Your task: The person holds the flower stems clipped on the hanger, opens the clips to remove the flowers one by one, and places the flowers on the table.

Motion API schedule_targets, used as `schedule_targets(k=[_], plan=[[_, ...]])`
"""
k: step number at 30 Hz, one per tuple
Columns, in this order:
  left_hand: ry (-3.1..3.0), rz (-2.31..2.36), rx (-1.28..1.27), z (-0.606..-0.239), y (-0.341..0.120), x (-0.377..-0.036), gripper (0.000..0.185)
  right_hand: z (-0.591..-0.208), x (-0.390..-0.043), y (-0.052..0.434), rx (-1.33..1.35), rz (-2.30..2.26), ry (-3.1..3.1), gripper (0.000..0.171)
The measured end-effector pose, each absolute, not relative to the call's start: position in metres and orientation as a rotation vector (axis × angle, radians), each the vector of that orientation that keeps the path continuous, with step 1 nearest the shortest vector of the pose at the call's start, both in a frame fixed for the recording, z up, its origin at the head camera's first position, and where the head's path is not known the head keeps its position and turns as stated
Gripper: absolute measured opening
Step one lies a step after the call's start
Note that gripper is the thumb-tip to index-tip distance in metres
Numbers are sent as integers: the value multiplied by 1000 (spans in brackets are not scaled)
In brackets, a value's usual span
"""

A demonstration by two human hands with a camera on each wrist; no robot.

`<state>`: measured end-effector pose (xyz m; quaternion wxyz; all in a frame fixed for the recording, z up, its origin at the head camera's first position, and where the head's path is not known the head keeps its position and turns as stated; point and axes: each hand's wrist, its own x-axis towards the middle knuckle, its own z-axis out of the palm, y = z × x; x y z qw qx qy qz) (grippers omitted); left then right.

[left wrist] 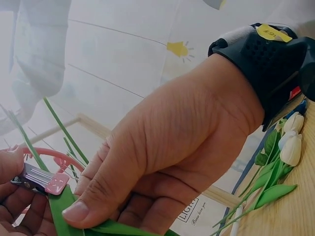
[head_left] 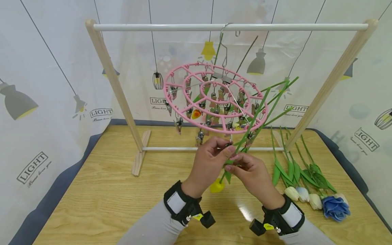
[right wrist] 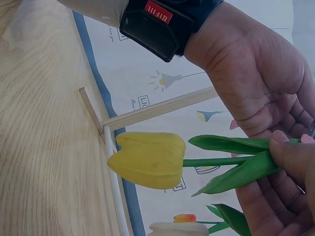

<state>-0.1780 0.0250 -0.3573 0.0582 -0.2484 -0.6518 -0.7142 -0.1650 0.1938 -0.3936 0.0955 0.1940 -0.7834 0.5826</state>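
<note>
Two hands meet just under the round pink plastic clip hanger (head_left: pixel 214 98). Your left hand (head_left: pixel 208 163) pinches one of its small pink clips (left wrist: pixel 47 179), while your right hand (head_left: pixel 252 175) grips the green stem of the yellow artificial tulip (right wrist: pixel 147 160), whose bloom hangs below your fingers. More artificial flowers (head_left: pixel 309 194) lie on the wooden table (head_left: pixel 101 200), right of your right hand.

Both forearms raised mid-scene, left hand (head_left: pixel 211 158) fingers pinched, right hand (head_left: pixel 252 173) fingers curled, pinching too, fingertips touching, wrist straps on both.
</note>
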Motion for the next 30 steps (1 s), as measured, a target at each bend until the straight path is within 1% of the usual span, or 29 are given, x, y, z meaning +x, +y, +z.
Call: schedule_targets(k=[17, 24, 27, 30], plan=[[-1966, -2133, -765, -357, 23, -177, 11, -398, -164, 197, 563, 1669, -2355, 9], [-1946, -2180, -774, -357, 22, -178, 10, -402, -164, 206, 516, 1599, -2403, 4], [-1957, -2204, -774, -357, 22, -178, 13, -402, -162, 211, 515, 1602, -2415, 4], [-1973, -2217, -758, -357, 23, -179, 20, -402, -158, 215, 531, 1603, -2415, 5]])
